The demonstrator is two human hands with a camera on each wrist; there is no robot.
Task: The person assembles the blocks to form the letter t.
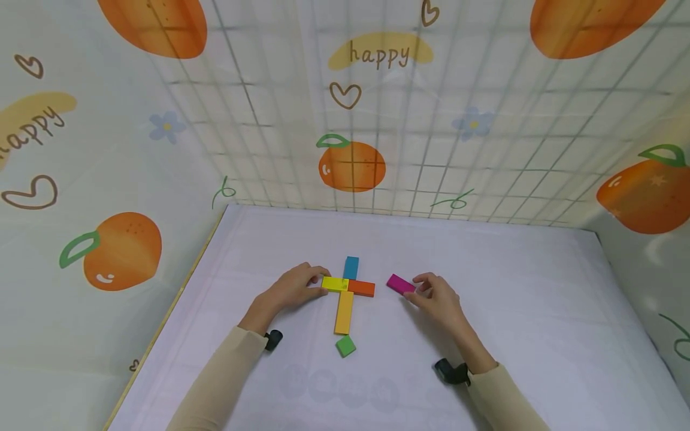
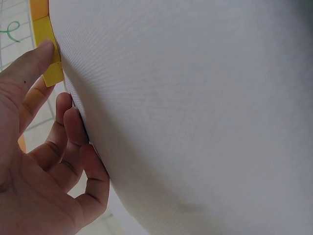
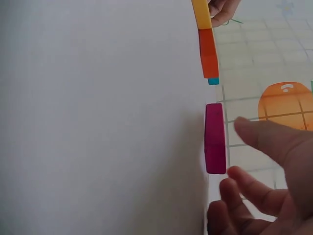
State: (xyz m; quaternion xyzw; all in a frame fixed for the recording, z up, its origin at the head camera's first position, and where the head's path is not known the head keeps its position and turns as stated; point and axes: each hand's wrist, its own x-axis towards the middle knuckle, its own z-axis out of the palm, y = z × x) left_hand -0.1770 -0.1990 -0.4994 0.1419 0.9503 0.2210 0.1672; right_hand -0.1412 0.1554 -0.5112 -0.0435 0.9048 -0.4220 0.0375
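Observation:
My left hand (image 1: 296, 286) pinches the left end of a bright yellow block (image 1: 335, 284) between thumb and index finger. In the left wrist view the thumb lies across this yellow block (image 2: 47, 36). It forms a cross with a blue block (image 1: 351, 267) behind, an orange-red block (image 1: 362, 288) at right and a longer amber block (image 1: 344, 313) in front. To the right, a magenta block (image 1: 401, 284) lies slanted, apart from the cross. My right hand (image 1: 439, 300) is at its right end; in the right wrist view its thumb stands off the magenta block (image 3: 215, 139).
A small green block (image 1: 346, 346) lies turned cornerwise just in front of the amber one. White cloth covers the table (image 1: 512, 287). A patterned curtain (image 1: 280, 161) with oranges and grid lines rises at the back and both sides. Each wrist wears a black camera (image 1: 451, 372).

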